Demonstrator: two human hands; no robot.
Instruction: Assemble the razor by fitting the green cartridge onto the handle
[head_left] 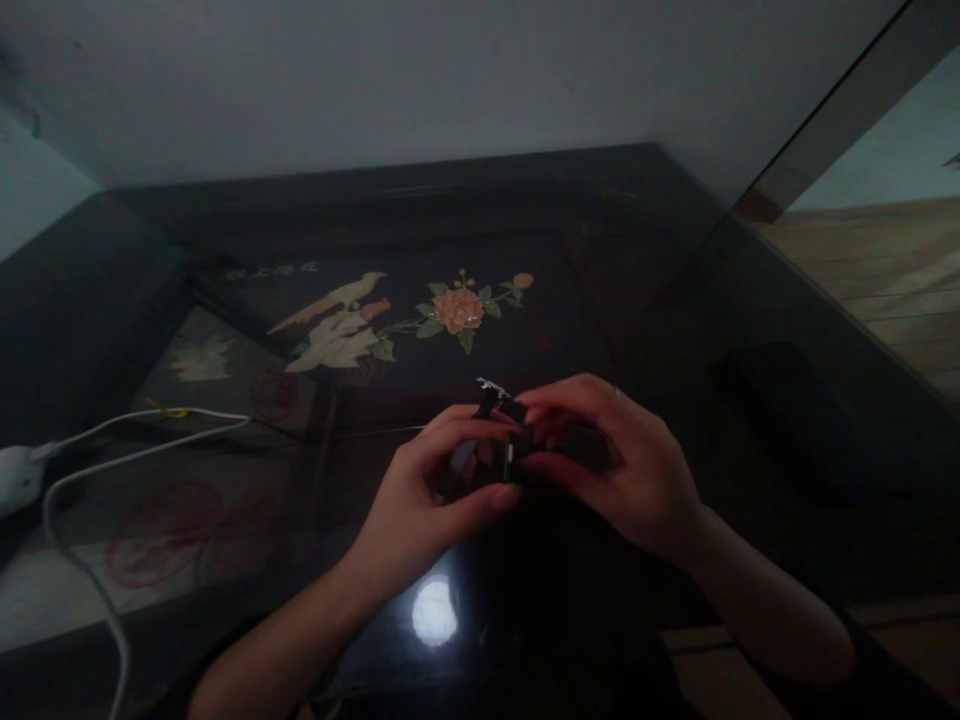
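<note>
In the middle of the head view both hands meet over the dark glossy tabletop. My left hand is closed, thumb and fingers pinching a thin green-edged piece that looks like a small circuit board with a pale part on it. Close against it, my right hand is closed on a small black part. A silvery, jagged bit sticks up at the top of the black part. Whether the green-edged piece and the black part are joined cannot be told; fingers and dim light hide much of them.
A white charger with a white cable lies at the left. On the right rests a dark flat rectangular object. The tabletop shows a bird-and-flower picture and a bright reflection. A wall stands behind.
</note>
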